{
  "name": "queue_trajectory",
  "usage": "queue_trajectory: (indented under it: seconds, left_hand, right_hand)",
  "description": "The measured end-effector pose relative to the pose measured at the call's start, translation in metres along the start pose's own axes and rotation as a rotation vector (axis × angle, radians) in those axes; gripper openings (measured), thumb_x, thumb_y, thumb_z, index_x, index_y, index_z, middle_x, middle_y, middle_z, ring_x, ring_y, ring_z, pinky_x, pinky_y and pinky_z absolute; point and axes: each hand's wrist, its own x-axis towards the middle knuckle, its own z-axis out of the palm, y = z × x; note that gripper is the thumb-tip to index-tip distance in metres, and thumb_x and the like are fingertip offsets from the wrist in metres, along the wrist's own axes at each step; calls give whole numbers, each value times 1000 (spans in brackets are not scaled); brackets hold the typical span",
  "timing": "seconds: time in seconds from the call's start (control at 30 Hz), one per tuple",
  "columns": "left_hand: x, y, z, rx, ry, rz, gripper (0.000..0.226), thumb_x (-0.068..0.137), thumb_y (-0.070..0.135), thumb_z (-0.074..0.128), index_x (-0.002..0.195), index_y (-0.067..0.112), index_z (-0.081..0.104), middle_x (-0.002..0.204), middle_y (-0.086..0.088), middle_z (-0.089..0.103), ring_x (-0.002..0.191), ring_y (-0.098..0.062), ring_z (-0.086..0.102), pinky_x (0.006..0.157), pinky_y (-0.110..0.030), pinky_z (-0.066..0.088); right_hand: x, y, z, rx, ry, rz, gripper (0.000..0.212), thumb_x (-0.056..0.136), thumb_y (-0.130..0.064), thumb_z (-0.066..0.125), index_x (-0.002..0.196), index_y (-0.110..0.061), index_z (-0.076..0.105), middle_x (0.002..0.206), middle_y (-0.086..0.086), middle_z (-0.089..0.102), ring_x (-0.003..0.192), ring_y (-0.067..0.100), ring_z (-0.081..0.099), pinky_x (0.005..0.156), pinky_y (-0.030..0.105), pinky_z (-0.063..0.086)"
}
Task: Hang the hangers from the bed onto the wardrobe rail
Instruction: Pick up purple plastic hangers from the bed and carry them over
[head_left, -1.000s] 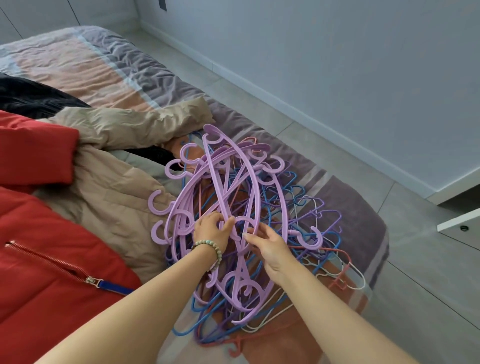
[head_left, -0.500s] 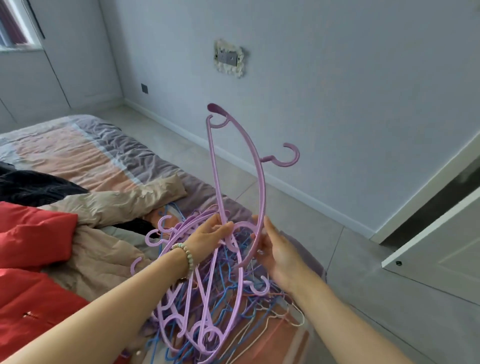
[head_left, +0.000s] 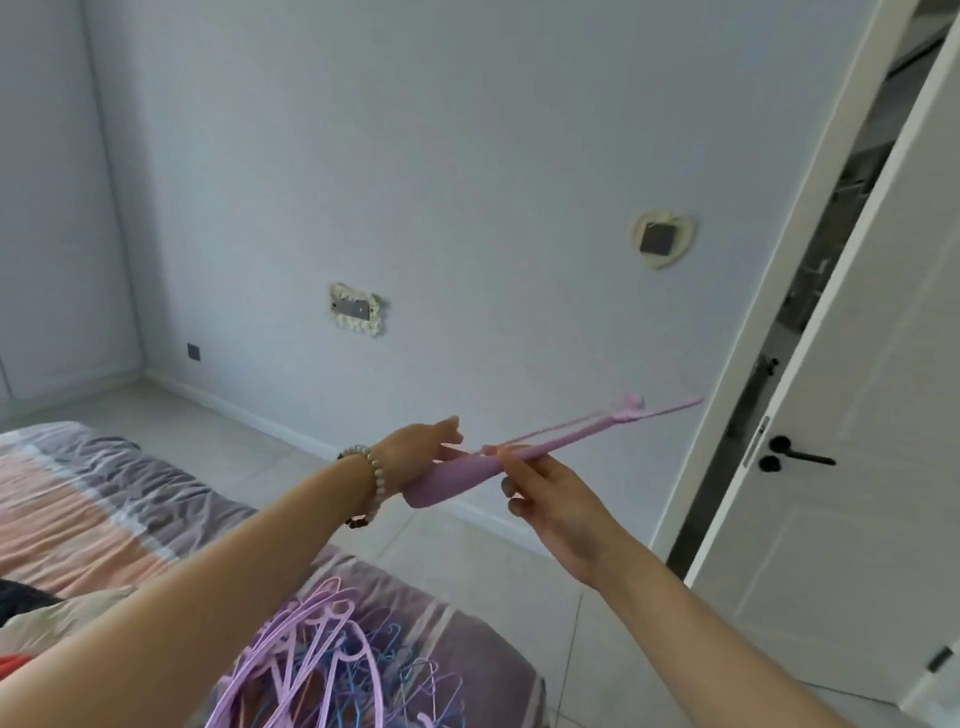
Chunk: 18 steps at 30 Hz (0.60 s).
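I hold one lilac plastic hanger (head_left: 566, 439) up in the air, seen edge-on, its hook end pointing right toward the door. My left hand (head_left: 415, 447), with a bead bracelet on the wrist, grips its broad near end. My right hand (head_left: 545, 486) pinches its arm a little further along. A tangled pile of lilac, blue and thin wire hangers (head_left: 317, 665) lies on the bed (head_left: 119, 499) below my left forearm. No wardrobe rail is in view.
A white door (head_left: 852, 467) with a black handle stands ajar at the right, a dark gap beside it. Two wall switch plates (head_left: 356, 309) sit on the pale wall. Tiled floor runs between bed and wall. Beige and red clothing lies at the lower left edge.
Both hands lifted one lilac hanger off the pile and tilted it from upright to nearly flat, pointing right. My view swung up and right, away from the bed toward the door.
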Motion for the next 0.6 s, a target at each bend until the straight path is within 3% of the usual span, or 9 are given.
queue_trajectory:
  seconds: [0.13,0.23,0.33,0.43,0.53,0.6]
  left_hand:
    - [-28,70,43,211,-189,94,56,98,46,23,112,6,59,92,-5,68,70,-17,64,65,-25,55]
    - [-48,113,85,236,-240,270,53,96,49,30,96,9,64,84,-2,68,67,-17,64,68,-28,55]
    - [-63,152,136,198,-315,493,51,92,49,36,94,7,65,82,-3,68,68,-16,66,66,-27,57]
    - [-87,194,197,109,-406,671,56,81,56,41,88,6,65,77,-4,69,62,-16,67,60,-25,56]
    - [-114,237,257,46,-452,799,56,75,56,44,84,5,64,72,-4,70,56,-16,66,55,-26,57]
    - [-132,263,298,28,-494,862,49,77,54,44,79,9,64,69,-1,70,51,-13,64,52,-23,55]
  right_hand:
    - [-38,-57,-24,-148,292,-93,38,72,-47,68,91,-15,72,83,-1,61,75,14,46,69,25,39]
    - [-80,-96,-49,-234,487,-207,25,79,-42,67,86,-19,74,78,-7,69,71,7,57,69,19,42]
    - [-128,-130,-81,-339,651,-337,17,82,-40,65,77,-24,70,73,-13,71,70,-2,64,69,20,45]
    - [-181,-163,-118,-408,818,-446,19,84,-40,63,78,-24,70,74,-7,73,73,2,67,69,17,48]
    - [-239,-196,-156,-469,944,-492,27,89,-44,52,81,-24,70,75,-10,72,71,1,66,55,5,45]
    - [-280,-214,-181,-520,1020,-488,34,91,-47,47,87,-23,71,81,-9,73,79,9,68,61,9,49]
